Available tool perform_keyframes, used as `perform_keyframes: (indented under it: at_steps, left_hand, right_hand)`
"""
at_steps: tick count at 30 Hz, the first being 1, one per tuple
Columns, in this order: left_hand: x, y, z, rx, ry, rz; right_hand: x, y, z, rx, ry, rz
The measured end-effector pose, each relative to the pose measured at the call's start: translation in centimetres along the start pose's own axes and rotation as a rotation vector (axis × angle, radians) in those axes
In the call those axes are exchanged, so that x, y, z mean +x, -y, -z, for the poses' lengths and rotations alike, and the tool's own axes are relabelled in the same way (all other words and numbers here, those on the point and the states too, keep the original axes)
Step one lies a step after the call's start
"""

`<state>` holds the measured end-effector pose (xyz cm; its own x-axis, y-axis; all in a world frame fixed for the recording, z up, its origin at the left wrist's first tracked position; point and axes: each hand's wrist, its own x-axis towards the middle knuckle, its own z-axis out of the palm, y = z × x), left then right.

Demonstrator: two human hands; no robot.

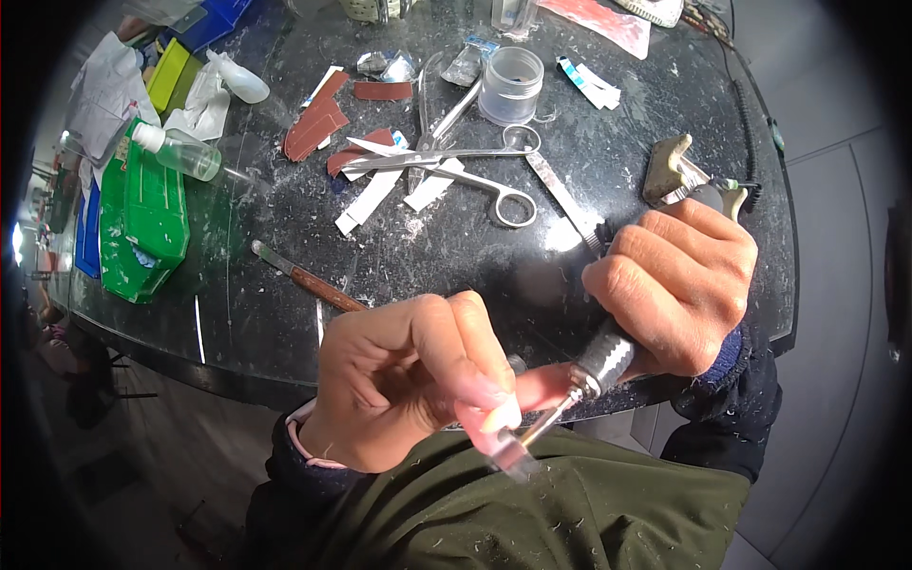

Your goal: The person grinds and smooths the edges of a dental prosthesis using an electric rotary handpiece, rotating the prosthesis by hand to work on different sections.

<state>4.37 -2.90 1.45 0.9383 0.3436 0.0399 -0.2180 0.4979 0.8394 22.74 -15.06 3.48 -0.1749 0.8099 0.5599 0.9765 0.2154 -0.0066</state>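
My left hand (408, 380) is closed in a pinch around a small white tooth-like piece (503, 414), most of it hidden by the fingertips. My right hand (679, 285) wraps round a metal rotary handpiece (605, 361), its shank angled down to the left. At the shank's end a thin disc (516, 460) looks blurred, close below the white piece; whether they touch I cannot tell. A right-hand digit (546, 386) stretches under the handpiece toward the left fingers. Both hands are at the bench's near edge, above my dark green apron (532, 513), which is flecked with white bits.
On the dusty black bench (380, 271) lie a wooden-handled knife (323, 288), scissors (515, 207), brown sandpaper pieces (313, 128) and white strips (372, 201). A clear jar (511, 85) stands behind them. Left are a green box (142, 214) and a bottle (188, 155); a bench pin (670, 166) sits right.
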Motion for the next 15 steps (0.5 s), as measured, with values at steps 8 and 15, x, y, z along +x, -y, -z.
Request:
perform_keyframes:
  at_steps: [8,15]
  left_hand:
    - [0.03,0.12,0.14,0.004,-0.004,0.005]
    - [-0.24,-0.13,0.29,0.028,0.007,0.033]
  right_hand:
    - [-0.08,0.06,-0.16,0.022,0.004,-0.018]
    - [-0.05,-0.02,-0.23,0.014,-0.001,-0.006]
